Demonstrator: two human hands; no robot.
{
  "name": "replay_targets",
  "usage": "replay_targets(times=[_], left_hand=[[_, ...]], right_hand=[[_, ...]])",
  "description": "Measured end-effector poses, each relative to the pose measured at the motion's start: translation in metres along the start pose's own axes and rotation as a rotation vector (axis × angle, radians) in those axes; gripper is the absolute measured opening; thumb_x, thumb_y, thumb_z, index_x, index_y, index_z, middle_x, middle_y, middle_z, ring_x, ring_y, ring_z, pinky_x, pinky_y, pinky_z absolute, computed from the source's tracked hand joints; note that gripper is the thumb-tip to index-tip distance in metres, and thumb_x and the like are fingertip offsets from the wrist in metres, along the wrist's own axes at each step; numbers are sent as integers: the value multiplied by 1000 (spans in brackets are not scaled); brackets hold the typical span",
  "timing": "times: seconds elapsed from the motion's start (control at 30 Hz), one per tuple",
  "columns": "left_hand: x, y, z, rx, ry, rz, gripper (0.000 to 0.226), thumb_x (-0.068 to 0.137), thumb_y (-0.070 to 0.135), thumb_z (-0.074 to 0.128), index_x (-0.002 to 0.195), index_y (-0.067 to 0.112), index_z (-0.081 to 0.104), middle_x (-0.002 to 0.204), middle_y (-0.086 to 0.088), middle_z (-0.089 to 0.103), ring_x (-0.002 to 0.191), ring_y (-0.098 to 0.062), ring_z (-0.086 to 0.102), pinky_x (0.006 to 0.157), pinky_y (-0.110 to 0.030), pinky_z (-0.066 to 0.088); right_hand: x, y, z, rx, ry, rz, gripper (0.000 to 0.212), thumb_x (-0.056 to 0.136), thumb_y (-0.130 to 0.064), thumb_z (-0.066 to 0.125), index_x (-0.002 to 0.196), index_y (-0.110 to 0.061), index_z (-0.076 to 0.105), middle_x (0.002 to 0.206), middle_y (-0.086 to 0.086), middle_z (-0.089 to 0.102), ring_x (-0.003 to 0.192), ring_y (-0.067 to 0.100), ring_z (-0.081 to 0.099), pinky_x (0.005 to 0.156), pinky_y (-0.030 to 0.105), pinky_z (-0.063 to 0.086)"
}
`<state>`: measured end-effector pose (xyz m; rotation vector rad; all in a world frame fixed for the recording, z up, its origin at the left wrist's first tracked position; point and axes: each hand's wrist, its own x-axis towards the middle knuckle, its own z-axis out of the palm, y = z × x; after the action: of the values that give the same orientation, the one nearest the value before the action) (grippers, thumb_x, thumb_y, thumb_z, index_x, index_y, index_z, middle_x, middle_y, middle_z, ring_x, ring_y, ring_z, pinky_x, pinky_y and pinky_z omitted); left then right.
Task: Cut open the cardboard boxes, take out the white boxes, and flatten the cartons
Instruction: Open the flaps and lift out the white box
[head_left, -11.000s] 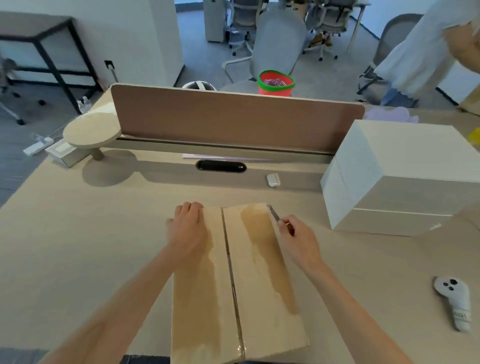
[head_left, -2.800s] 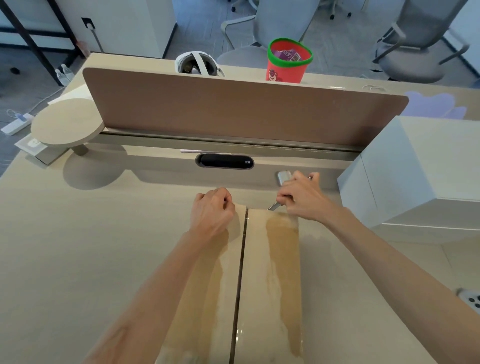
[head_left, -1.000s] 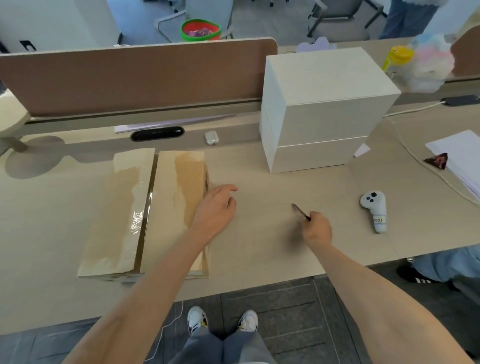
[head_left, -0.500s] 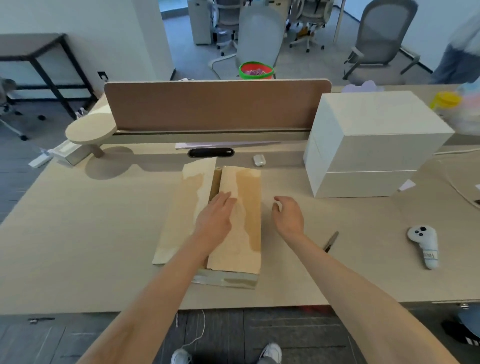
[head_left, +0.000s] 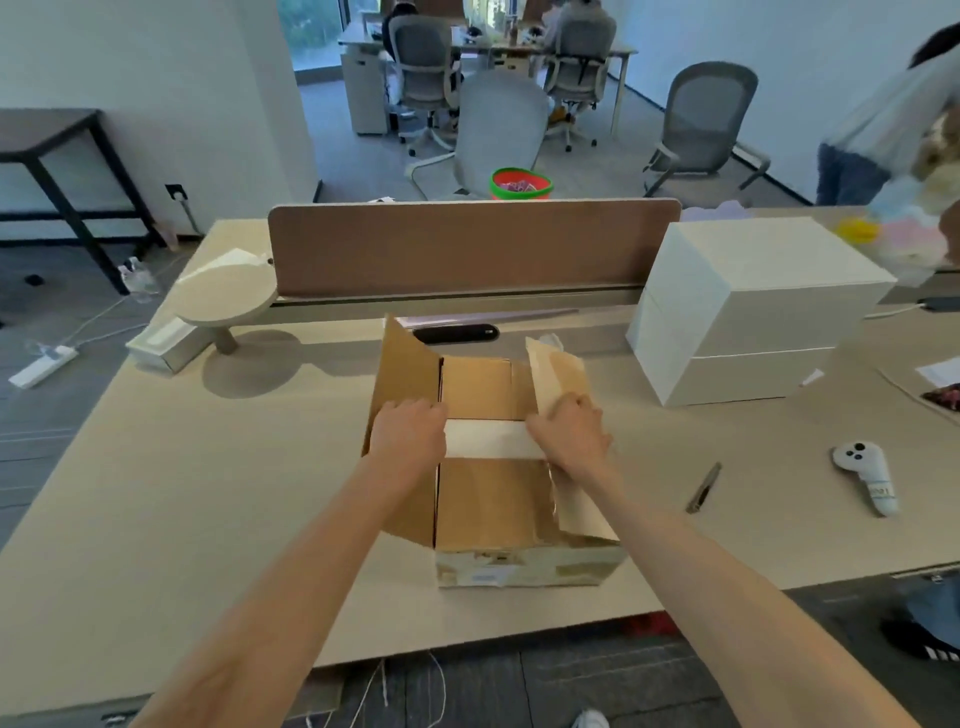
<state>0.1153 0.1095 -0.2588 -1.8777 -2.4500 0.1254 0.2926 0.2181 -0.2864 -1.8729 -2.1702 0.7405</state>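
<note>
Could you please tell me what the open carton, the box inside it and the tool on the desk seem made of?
The carton: brown matte cardboard, by its raw creased flaps; glossy tape glints on one flap. The white box: smooth, matte, probably paperboard, little shows. The tool: slim, dark grey, possibly metal, too small to confirm.

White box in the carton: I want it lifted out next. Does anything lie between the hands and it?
Yes. The far inner flap and the near inner flap lie folded over the white box, leaving one bare strip between them. The left hand and right hand sit at that strip's ends.
</note>
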Motion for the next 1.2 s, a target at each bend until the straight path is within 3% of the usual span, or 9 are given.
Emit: replay_targets(times=[0.1, 0.2, 0.33, 0.53, 0.73, 0.87, 0.93, 1.03, 1.2], left_hand=[[0, -7, 7, -13, -110, -1, 17, 97, 20, 42, 105, 15, 56, 100, -2, 61, 87, -19, 49, 73, -31, 37], [9, -4, 11, -51, -129, 41, 21, 97, 17, 40, 113, 14, 53, 101, -4, 60, 85, -20, 48, 71, -31, 40], [37, 6, 9, -146, -118, 52, 25, 97, 17, 38, 119, 13, 47, 108, -4, 57, 87, -22, 53, 69, -34, 46], [86, 4, 11, -224, -100, 96, 43, 97, 22, 43, 139, 12, 38, 138, -7, 47, 121, -27, 49, 88, -40, 48], [113, -16, 10, -280, 6, 414, 49, 97, 28, 50, 143, 18, 39, 146, 1, 43, 128, -19, 46, 98, -35, 45], [120, -39, 25, -236, 37, 357, 51, 90, 29, 54, 138, 14, 45, 142, -4, 48, 131, -24, 44, 102, -41, 43], [117, -48, 34, -214, 39, 320, 58, 90, 33, 55, 143, 13, 42, 148, -4, 44, 139, -23, 37, 114, -42, 32], [113, -59, 48, -179, -16, 210, 70, 94, 44, 49, 153, 16, 24, 161, 1, 19, 150, -19, 11, 121, -43, 12], [114, -52, 60, -279, -129, -32, 87, 91, 65, 41, 156, 20, 4, 163, 9, -2, 150, -14, -7, 121, -48, 6]], right_hand=[[-3, -6, -27, 145, 57, -46, 19, 79, -27, 57, 93, -14, 53, 87, 2, 57, 85, 23, 57, 69, 36, 50], [-4, -8, -54, -196, 94, -144, 13, 82, -14, 58, 86, -11, 46, 73, 1, 48, 75, 22, 53, 58, 29, 42], [10, 3, -71, -268, 91, -185, 6, 81, -8, 55, 86, -7, 52, 80, 5, 54, 76, 23, 54, 64, 32, 45], [55, 1, -86, -214, 22, -272, 26, 80, -8, 53, 104, -15, 59, 92, 4, 63, 84, 24, 60, 78, 41, 55], [117, -49, -85, -283, -167, -572, 55, 83, -2, 52, 134, -22, 55, 129, 2, 60, 117, 23, 53, 97, 39, 47], [156, -99, -63, -291, -325, -753, 52, 76, 1, 50, 120, -25, 62, 120, -2, 63, 111, 21, 56, 82, 35, 50], [166, -119, -47, -320, -303, -828, 56, 81, -2, 53, 131, -28, 54, 124, -2, 61, 113, 21, 55, 84, 34, 49], [179, -132, -21, -543, 13, -929, 73, 88, -11, 62, 151, -22, 28, 148, 6, 41, 138, 27, 33, 117, 49, 19], [176, -98, 16, -596, 81, -680, 68, 102, -35, 42, 155, -11, 6, 162, 16, -5, 149, 32, -10, 119, 52, 2]])
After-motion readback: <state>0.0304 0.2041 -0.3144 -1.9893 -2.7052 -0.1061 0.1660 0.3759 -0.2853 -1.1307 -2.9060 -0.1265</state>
